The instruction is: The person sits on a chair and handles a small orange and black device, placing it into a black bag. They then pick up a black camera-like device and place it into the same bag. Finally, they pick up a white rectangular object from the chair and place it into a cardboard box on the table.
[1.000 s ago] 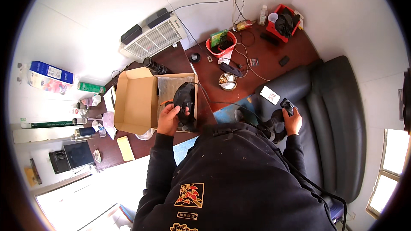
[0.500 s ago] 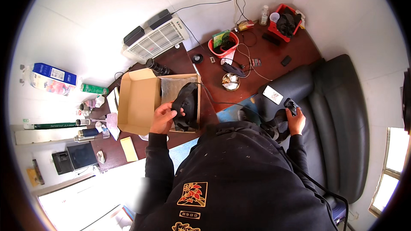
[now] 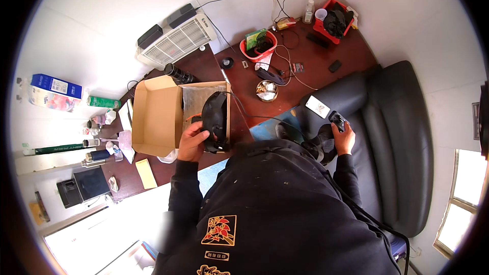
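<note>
My left hand grips the lower left side of a black, curved, headset-like device, thumb and fingers closed on its edge. That device is held over the open cardboard box, hiding part of its right half; a black cable runs from its top toward my lap. A bit of orange shows beside it. In my right hand, above the black sofa, is a small black handheld device; what kind it is I cannot make out. A white phone-like slab lies on the sofa arm close by.
On the dark red desk are a red basket, a metal bowl of scraps, loose cables and a red bin. A heater stands by the wall. The black sofa fills the right side.
The black headset-like device has turned a little in my left hand, and orange now shows beside it. My right hand keeps its small device. The whole view has shifted slightly.
</note>
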Tool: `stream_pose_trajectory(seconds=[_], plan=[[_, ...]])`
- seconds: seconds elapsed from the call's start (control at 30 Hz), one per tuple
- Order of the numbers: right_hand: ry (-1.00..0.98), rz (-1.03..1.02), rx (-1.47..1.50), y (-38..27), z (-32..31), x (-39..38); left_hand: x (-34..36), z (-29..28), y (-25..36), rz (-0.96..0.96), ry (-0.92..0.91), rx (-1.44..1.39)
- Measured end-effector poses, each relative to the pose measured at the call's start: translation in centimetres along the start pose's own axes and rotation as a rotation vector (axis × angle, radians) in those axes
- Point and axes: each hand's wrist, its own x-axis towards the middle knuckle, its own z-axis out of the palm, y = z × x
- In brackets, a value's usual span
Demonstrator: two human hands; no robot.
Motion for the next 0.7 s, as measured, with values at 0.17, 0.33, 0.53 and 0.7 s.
stream_pose_trajectory(seconds=[0.17,0.33,0.53,0.7], plan=[[-0.013,-0.024,-0.001,-0.6,-0.1,0.0,-0.5,1.4,-3.2,-0.162,0.008,-0.175],[-0.041,0.027,-0.007,-0.9,0.1,-0.1,-1.9,1.5,-4.1,-0.324,-0.093,-0.14],[-0.029,-0.004,0.013,-1.0,0.9,0.1,-2.2,1.2,-4.1,-0.317,-0.134,-0.12],[-0.062,0.008,0.014,-1.6,0.7,0.3,-2.2,1.9,-4.2,-0.296,-0.172,-0.041]])
